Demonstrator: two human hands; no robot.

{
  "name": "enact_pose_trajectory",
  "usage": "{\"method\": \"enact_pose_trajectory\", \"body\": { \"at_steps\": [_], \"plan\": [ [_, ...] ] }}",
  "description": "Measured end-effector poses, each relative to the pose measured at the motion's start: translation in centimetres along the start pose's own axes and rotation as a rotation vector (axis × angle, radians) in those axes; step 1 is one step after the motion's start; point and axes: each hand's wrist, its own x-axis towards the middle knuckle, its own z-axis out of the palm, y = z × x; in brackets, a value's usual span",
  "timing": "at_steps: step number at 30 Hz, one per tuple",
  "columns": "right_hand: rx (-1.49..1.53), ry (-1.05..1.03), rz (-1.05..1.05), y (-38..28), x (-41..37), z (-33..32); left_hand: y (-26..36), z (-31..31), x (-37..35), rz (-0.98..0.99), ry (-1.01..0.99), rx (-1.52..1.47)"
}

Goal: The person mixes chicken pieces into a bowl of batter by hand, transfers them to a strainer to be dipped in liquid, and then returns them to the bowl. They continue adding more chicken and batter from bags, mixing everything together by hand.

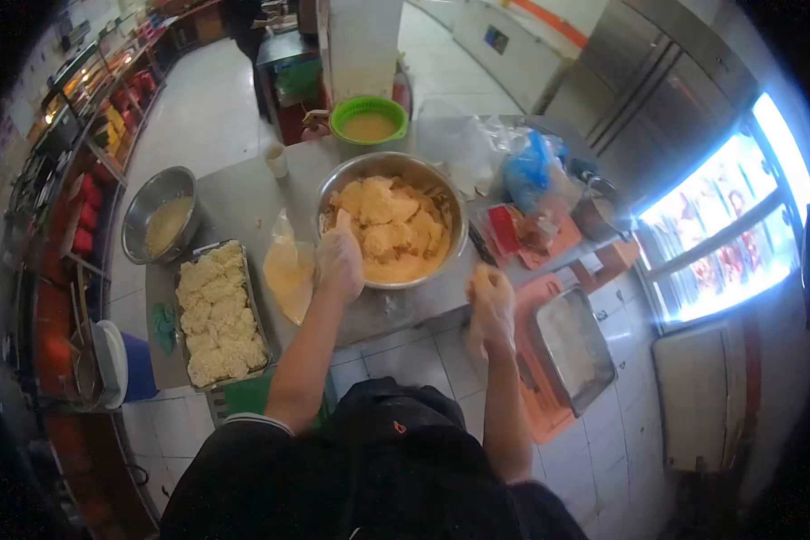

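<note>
A large metal bowl (460, 236) in front of me holds breaded-looking pieces (389, 216) in pale orange powder. My left hand (340, 259), in a clear glove, is closed over the bowl's left rim, with one digit pointing inward over the powder. To the right of the bowl, my gloved right hand (492, 301) is closed at the table's front edge; whatever its fingers hold is hidden. Just beyond that hand lies a dark, long utensil (482, 245). A clear plastic bag (288, 274) of similar powder rests beside my left hand.
At left stand a tray of coated pieces (220, 310) and a metal bowl (133, 225) with pale contents. Behind are a green basin (369, 120) and a cup (276, 161). Plastic bags (528, 168), an orange tray (545, 416) and a metal pan (594, 389) are on the right.
</note>
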Motion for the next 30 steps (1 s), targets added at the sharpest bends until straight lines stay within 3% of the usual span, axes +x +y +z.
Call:
{"method": "enact_pose_trajectory", "body": {
  "at_steps": [2, 4, 6, 8, 10, 12, 13, 15, 16, 20, 22, 24, 26, 28, 29, 30],
  "plan": [
    [-0.459, -0.028, -0.18, -4.8, 5.8, 5.4, 1.8, 2.5, 2.8, -0.215, 0.034, 0.258],
    [-0.96, -0.123, -0.072, -4.5, 13.5, 10.5, 0.5, 4.7, 7.7, -0.342, -0.102, 0.714],
    [-1.141, -0.469, -0.278, 1.8, 21.0, 13.3, -1.8, 5.2, 9.4, -0.41, -0.144, 0.775],
    [-1.1, -0.611, -0.392, 10.0, 27.1, 17.3, -2.7, 5.8, 8.7, -0.464, 0.016, 0.423],
    [-0.691, -0.783, -0.062, 9.1, 27.1, 18.5, -3.7, 8.0, 8.5, -0.612, 0.175, 0.21],
    [-0.093, -0.831, 0.58, 5.6, 24.1, 17.9, 0.1, 9.0, 4.9, -0.647, 0.083, -0.269],
    [0.081, -0.832, 0.789, 4.2, 22.8, 17.4, 2.3, 9.3, 3.3, -0.654, 0.04, -0.522],
    [0.28, -0.825, 1.0, 2.5, 20.7, 16.1, 3.9, 8.8, 2.1, -0.797, -0.027, -0.615],
    [0.448, -0.93, 1.039, 3.8, 21.0, 15.9, 3.8, 8.4, 2.0, -0.86, -0.061, -0.667],
    [0.448, -0.661, 1.004, -0.1, 18.0, 14.5, -1.2, 7.5, 1.4, -0.628, 0.045, -0.712],
    [0.454, -0.65, 1.035, -2.3, 17.9, 14.4, 2.9, 6.7, 1.2, -0.488, 0.061, -0.539],
    [-0.337, -0.794, 0.503, -1.4, 20.1, 14.8, 7.4, 6.3, 1.7, -0.346, 0.116, -0.334],
    [-0.776, -0.8, 0.198, -2.2, 21.5, 14.9, 8.7, 5.6, 3.3, -0.292, 0.147, 0.027],
    [-0.867, -0.757, 0.153, -3.1, 23.0, 15.1, 8.8, 4.3, 6.7, -0.3, 0.127, 0.521],
    [-0.895, -0.745, 0.126, -2.9, 24.0, 15.4, 7.5, 3.7, 8.4, -0.151, -0.011, 0.707],
    [-0.894, -0.76, 0.093, -0.4, 25.5, 15.9, 5.6, 3.9, 10.2, -0.123, -0.111, 0.72]
  ]
}}
